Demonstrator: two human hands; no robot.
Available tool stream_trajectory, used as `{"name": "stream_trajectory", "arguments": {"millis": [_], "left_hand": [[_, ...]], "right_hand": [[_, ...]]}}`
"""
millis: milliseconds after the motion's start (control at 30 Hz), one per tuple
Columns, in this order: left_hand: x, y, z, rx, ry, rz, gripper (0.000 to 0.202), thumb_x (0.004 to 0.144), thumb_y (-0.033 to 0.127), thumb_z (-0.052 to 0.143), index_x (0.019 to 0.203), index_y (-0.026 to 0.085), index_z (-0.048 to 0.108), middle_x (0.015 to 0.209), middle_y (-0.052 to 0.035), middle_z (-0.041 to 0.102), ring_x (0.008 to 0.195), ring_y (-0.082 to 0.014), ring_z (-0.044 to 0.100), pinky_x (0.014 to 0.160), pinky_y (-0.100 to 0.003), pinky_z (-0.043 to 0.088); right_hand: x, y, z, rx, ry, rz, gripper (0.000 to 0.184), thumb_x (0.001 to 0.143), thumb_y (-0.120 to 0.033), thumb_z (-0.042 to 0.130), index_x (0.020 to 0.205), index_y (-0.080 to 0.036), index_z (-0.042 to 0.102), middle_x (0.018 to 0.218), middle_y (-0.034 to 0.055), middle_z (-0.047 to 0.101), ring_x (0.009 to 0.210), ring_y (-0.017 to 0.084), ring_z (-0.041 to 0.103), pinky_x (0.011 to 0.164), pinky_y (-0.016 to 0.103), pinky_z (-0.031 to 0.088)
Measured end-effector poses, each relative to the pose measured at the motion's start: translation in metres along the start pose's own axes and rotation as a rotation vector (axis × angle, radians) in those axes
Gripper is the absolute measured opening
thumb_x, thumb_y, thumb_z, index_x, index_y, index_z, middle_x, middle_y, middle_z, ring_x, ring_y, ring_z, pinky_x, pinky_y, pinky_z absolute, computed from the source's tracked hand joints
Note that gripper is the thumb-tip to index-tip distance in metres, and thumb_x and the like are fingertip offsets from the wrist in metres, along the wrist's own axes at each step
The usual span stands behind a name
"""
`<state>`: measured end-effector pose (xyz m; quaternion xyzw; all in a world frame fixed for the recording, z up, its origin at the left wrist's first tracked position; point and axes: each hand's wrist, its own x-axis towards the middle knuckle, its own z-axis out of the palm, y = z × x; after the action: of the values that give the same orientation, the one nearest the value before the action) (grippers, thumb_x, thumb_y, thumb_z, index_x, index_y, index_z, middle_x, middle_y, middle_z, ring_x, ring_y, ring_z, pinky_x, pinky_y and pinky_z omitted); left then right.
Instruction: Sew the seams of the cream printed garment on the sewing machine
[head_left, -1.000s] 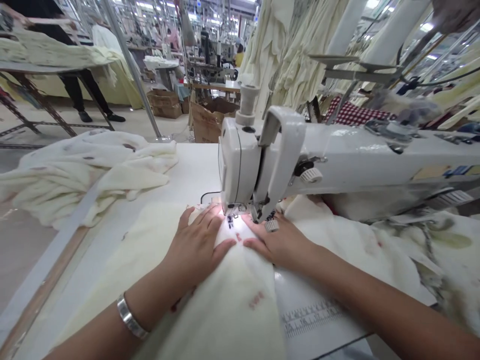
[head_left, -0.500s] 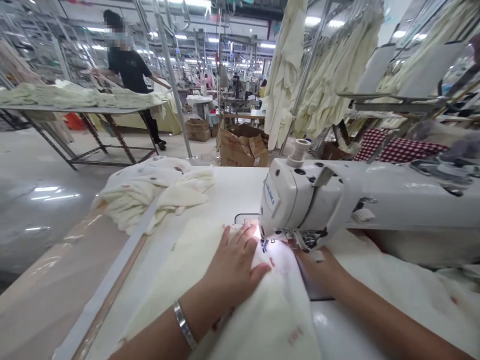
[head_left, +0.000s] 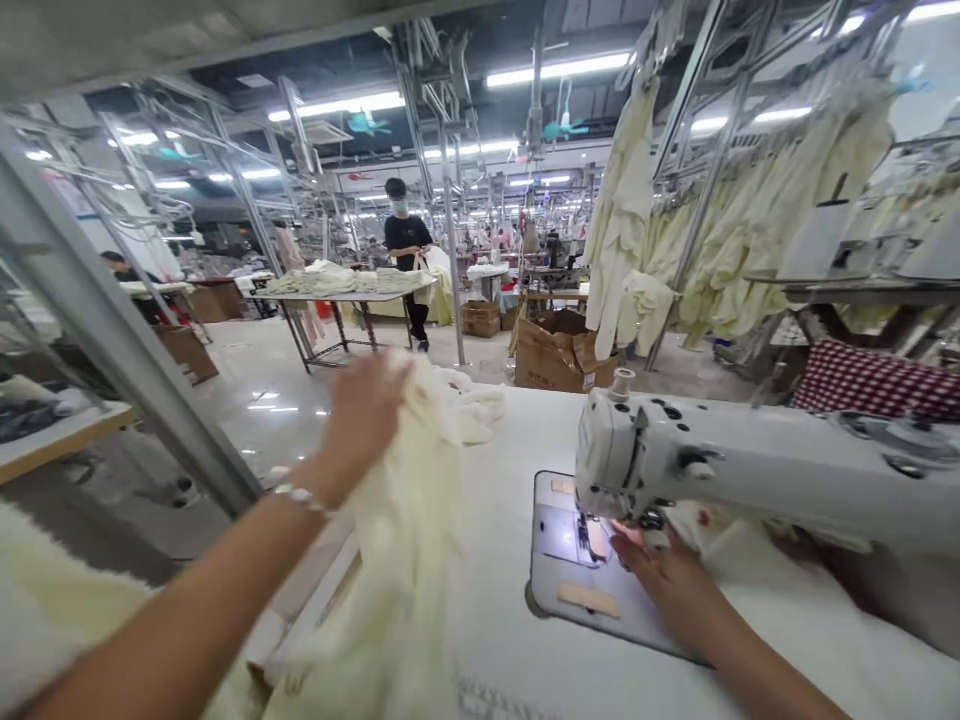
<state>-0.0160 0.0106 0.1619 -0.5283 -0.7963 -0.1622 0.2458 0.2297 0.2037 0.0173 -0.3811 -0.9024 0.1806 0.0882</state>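
left hand: i see the left hand [head_left: 367, 405] held up over the near-left part of the table, blurred; its fingers are curled shut into the top of the long cream-coloured fleecy cloth [head_left: 405, 560], though i cannot make out each finger
cloth: the long cream-coloured fleecy cloth hangs from that hand and drapes down onto the white flat sewing table [head_left: 502, 600], left of the machine and apart from the needle
wrist: a thin silver metal bracelet [head_left: 301, 497] sits on the left wrist
right hand: the right hand [head_left: 667, 590] lies palm down on the grey rectangular metal bed plate [head_left: 562, 570], fingers stretched out and close together, tips just under the machine head; i see it pinching nothing
machine: the white industrial sewing machine [head_left: 750, 470] stands on the right, its head above the right fingertips
behind: a heap of cream folded fabric [head_left: 476, 400] lies at the far table edge; a brown cardboard box [head_left: 559, 350] stands on the floor beyond; pale cream garments [head_left: 630, 220] hang from rails; a person in a black top [head_left: 405, 240] stands at a far table
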Motion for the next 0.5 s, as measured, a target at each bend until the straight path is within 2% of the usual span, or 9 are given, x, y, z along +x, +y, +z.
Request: {"name": "stream_trajectory", "arguments": {"millis": [67, 133, 167, 233, 267, 333, 367, 433, 500], "left_hand": [[-0.04, -0.02, -0.029, 0.077, 0.016, 0.005, 0.027, 0.088, 0.033, 0.045, 0.099, 0.013, 0.06, 0.13, -0.0154, 0.047, 0.125, -0.0359, 0.037, 0.101, -0.061, 0.024], [-0.102, -0.037, -0.041, 0.122, -0.13, 0.124, 0.014, 0.078, 0.03, 0.055, 0.077, 0.018, 0.063, 0.124, -0.0109, 0.057, 0.124, -0.033, 0.042, 0.105, -0.056, 0.022], [-0.135, -0.045, -0.044, 0.139, -0.249, 0.207, 0.009, 0.073, 0.026, 0.058, 0.067, 0.021, 0.063, 0.119, -0.0071, 0.062, 0.122, -0.0305, 0.046, 0.107, -0.053, 0.023], [-0.19, -0.058, -0.051, 0.205, -0.365, 0.127, 0.009, 0.066, 0.017, 0.056, 0.059, 0.021, 0.062, 0.112, -0.0083, 0.067, 0.115, -0.0321, 0.053, 0.102, -0.056, 0.029], [-0.207, -0.061, -0.057, 0.237, -0.432, 0.077, 0.014, 0.065, 0.014, 0.052, 0.058, 0.021, 0.063, 0.1, -0.008, 0.071, 0.104, -0.032, 0.06, 0.096, -0.056, 0.035], [-0.217, -0.051, -0.072, 0.252, -0.487, -0.033, 0.028, 0.07, 0.01, 0.043, 0.073, 0.025, 0.067, 0.08, -0.0027, 0.073, 0.079, -0.0253, 0.068, 0.079, -0.044, 0.048], [-0.21, -0.037, -0.081, 0.223, -0.45, -0.053, 0.033, 0.073, 0.011, 0.04, 0.083, 0.028, 0.066, 0.077, -0.0003, 0.072, 0.071, -0.022, 0.068, 0.069, -0.036, 0.049], [-0.181, 0.007, -0.097, 0.107, -0.241, 0.027, 0.027, 0.078, 0.018, 0.039, 0.093, 0.028, 0.059, 0.077, 0.0021, 0.069, 0.062, -0.0174, 0.066, 0.055, -0.025, 0.046], [-0.14, 0.057, -0.109, -0.03, 0.03, 0.113, 0.02, 0.081, 0.023, 0.037, 0.094, 0.027, 0.052, 0.073, 0.0043, 0.064, 0.058, -0.0146, 0.061, 0.054, -0.022, 0.044]], "right_hand": [[0.0, -0.006, -0.005, -0.029, -0.039, -0.066, 0.055, 0.09, -0.052, 0.025, 0.101, -0.019, 0.068, 0.089, 0.0109, 0.072, 0.121, 0.034, 0.049, 0.102, 0.051, 0.036], [-0.001, -0.008, -0.008, -0.043, -0.07, -0.124, 0.053, 0.092, -0.048, 0.026, 0.108, -0.017, 0.065, 0.104, 0.0122, 0.069, 0.123, 0.032, 0.047, 0.106, 0.051, 0.03], [-0.002, -0.008, -0.01, -0.051, -0.085, -0.152, 0.051, 0.093, -0.046, 0.027, 0.114, -0.016, 0.063, 0.115, 0.0133, 0.065, 0.126, 0.031, 0.044, 0.108, 0.05, 0.026], [-0.008, -0.007, -0.014, -0.064, -0.117, -0.206, 0.047, 0.092, -0.04, 0.035, 0.125, -0.013, 0.055, 0.133, 0.015, 0.052, 0.132, 0.031, 0.036, 0.11, 0.051, 0.02], [-0.014, -0.006, -0.018, -0.069, -0.138, -0.232, 0.046, 0.089, -0.036, 0.042, 0.128, -0.012, 0.052, 0.139, 0.0156, 0.045, 0.134, 0.031, 0.032, 0.11, 0.051, 0.019], [-0.033, -0.01, -0.027, -0.08, -0.199, -0.281, 0.05, 0.081, -0.031, 0.056, 0.128, -0.014, 0.052, 0.14, 0.0162, 0.043, 0.132, 0.034, 0.034, 0.108, 0.052, 0.024], [-0.045, -0.016, -0.032, -0.075, -0.234, -0.3, 0.052, 0.078, -0.031, 0.061, 0.127, -0.015, 0.054, 0.138, 0.016, 0.046, 0.129, 0.035, 0.039, 0.106, 0.051, 0.027], [-0.074, -0.038, -0.039, 0.027, -0.308, -0.362, 0.056, 0.077, -0.036, 0.065, 0.129, -0.018, 0.053, 0.132, 0.0137, 0.053, 0.122, 0.033, 0.048, 0.104, 0.047, 0.033], [-0.104, -0.072, -0.038, 0.383, -0.41, -0.492, 0.065, 0.078, -0.045, 0.064, 0.134, -0.02, 0.046, 0.134, 0.0108, 0.052, 0.122, 0.03, 0.048, 0.103, 0.041, 0.035]]}}
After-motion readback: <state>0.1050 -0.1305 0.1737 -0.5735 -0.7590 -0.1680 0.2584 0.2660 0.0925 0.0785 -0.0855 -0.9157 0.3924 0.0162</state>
